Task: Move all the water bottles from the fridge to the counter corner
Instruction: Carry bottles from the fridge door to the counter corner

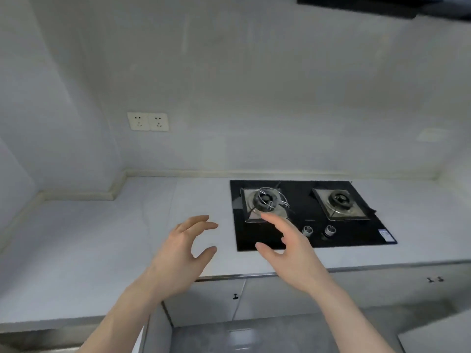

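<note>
Neither a water bottle nor the fridge is in view. My left hand [184, 247] hovers over the pale L-shaped counter [102, 240], fingers spread and relaxed, holding nothing. My right hand [286, 244] is raised beside it, over the front left of the stove, fingers straight and empty. The two palms face each other with a gap between them. The counter corner [84, 197] lies at the back left, below the wall sockets.
A black two-burner gas stove [351, 236] is set into the counter on the right, with two knobs [318, 230] at its front. Wall sockets [147, 121] sit above the corner. Cabinet doors [216, 301] and grey floor are below the counter edge. A range hood [369, 6] hangs top right.
</note>
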`<action>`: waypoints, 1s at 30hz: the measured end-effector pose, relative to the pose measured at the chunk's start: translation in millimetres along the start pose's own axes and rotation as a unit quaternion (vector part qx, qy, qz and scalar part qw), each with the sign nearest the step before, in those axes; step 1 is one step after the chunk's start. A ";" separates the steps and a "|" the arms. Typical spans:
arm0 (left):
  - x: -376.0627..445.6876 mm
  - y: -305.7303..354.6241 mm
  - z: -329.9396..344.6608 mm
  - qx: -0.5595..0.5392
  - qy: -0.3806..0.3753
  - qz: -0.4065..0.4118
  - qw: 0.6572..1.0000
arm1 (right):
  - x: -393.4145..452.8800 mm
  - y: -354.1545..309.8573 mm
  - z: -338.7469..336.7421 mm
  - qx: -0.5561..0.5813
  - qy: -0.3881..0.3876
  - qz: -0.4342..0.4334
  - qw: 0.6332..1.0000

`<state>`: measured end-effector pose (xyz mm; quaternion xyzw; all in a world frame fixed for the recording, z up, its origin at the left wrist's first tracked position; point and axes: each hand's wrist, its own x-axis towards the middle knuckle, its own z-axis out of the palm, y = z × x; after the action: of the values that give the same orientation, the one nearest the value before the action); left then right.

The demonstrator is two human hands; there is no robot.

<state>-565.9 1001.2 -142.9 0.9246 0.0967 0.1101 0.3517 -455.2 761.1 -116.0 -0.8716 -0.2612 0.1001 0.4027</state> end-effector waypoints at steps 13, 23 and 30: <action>38.3 272.1 189.9 -0.036 -0.154 0.245 0.956 | -196.2 147.9 -236.7 -0.023 0.239 0.121 0.963; 21.4 448.1 333.1 -0.073 -0.241 0.376 0.892 | -351.0 231.0 -356.7 -0.050 0.391 0.214 0.894; 20.2 535.0 406.5 -0.083 -0.336 0.455 0.820 | -427.0 256.4 -383.9 -0.055 0.491 0.281 0.823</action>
<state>-381.9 358.0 -76.9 0.8104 -0.4690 -0.0522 0.3473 -571.5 144.7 -73.0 -0.8620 0.2217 -0.2467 0.3834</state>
